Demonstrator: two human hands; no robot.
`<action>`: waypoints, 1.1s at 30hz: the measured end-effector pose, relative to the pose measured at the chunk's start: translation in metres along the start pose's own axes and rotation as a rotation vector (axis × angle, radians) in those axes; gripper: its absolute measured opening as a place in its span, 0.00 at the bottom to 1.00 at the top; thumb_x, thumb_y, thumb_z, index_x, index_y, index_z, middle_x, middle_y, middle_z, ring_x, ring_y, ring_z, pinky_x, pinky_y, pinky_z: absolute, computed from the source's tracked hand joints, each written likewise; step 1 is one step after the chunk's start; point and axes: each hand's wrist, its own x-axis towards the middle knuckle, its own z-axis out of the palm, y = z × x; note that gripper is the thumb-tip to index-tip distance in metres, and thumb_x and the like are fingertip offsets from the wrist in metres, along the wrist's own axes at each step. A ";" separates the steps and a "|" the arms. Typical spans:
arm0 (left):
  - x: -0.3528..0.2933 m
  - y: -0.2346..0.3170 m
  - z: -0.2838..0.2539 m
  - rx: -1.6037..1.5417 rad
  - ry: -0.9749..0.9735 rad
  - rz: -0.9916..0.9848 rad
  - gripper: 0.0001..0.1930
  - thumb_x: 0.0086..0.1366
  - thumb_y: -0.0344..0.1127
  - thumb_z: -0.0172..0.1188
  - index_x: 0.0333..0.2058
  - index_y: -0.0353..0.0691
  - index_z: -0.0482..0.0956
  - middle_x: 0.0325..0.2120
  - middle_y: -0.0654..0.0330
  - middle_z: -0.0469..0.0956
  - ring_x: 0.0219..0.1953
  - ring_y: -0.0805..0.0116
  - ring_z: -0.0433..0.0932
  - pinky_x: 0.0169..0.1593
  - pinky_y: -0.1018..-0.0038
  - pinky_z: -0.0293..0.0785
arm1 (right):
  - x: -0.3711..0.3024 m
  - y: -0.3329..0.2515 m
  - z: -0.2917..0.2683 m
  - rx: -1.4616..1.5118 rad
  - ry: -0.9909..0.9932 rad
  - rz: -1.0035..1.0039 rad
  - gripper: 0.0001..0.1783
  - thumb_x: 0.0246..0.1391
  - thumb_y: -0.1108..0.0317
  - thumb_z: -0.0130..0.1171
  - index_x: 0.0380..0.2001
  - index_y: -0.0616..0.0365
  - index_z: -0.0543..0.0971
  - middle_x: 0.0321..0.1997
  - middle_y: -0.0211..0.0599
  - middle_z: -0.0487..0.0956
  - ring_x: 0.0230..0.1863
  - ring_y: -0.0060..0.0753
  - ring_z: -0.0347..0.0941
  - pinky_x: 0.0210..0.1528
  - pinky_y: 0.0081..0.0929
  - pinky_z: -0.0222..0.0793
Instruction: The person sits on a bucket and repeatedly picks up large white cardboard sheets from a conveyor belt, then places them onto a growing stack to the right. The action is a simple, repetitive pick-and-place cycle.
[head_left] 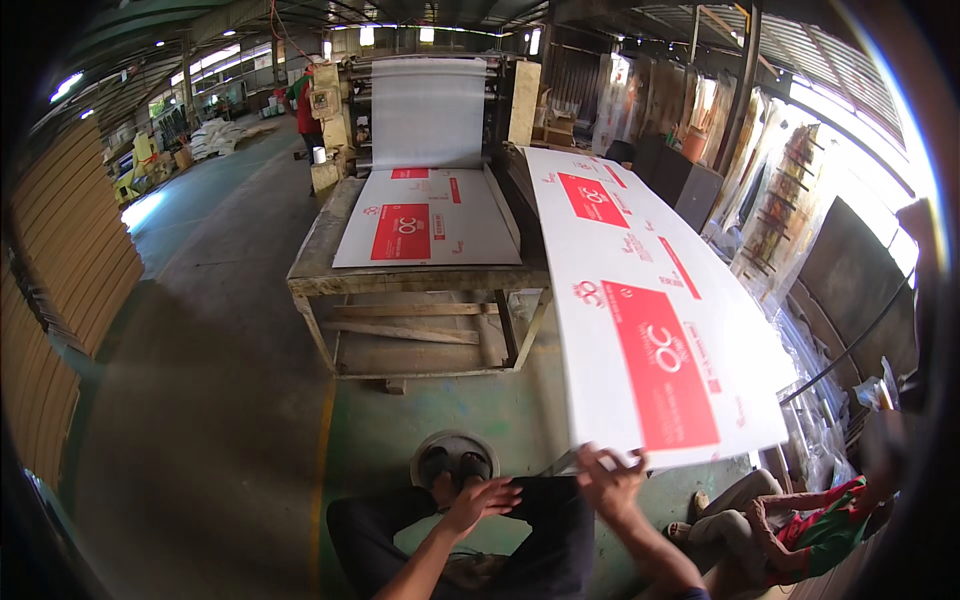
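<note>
- Fingers of the right hand (612, 482) pinched the near corner of the long white printed sheet (640, 300).
- Left hand (480, 500) hovered spread, empty.
- A steady, level pull would likely prevent creasing.

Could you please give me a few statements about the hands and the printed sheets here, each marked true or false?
1. The right hand touches the near edge of the long white sheet. True.
2. The left hand grips that sheet. False: it hovers open, apart from it.
3. The sheet's printed panels are blue. False: red.
4. Another printed sheet lies on the wooden table. True.
</note>
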 end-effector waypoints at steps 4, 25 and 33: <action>0.031 0.036 0.020 -0.060 -0.100 -0.132 0.22 0.67 0.47 0.54 0.43 0.29 0.75 0.36 0.55 0.80 0.40 0.72 0.79 0.42 0.77 0.74 | 0.011 -0.080 -0.015 0.382 -0.210 -0.031 0.20 0.45 0.52 0.64 0.43 0.42 0.80 0.50 0.20 0.77 0.51 0.25 0.69 0.61 0.57 0.48; -0.251 0.139 -0.122 0.258 0.611 -0.037 0.15 0.58 0.33 0.64 0.41 0.33 0.75 0.33 0.61 0.78 0.37 0.72 0.76 0.39 0.77 0.71 | -0.169 0.055 -0.111 -0.010 -0.337 1.301 0.31 0.41 0.42 0.66 0.38 0.59 0.75 0.38 0.47 0.79 0.42 0.51 0.75 0.43 0.43 0.69; -0.357 0.138 -0.185 0.228 0.730 0.303 0.35 0.56 0.25 0.53 0.64 0.35 0.56 0.56 0.52 0.67 0.56 0.59 0.67 0.58 0.64 0.63 | -0.056 -0.021 -0.067 0.329 -0.648 1.099 0.43 0.34 0.41 0.71 0.45 0.65 0.72 0.36 0.55 0.80 0.41 0.56 0.77 0.46 0.42 0.71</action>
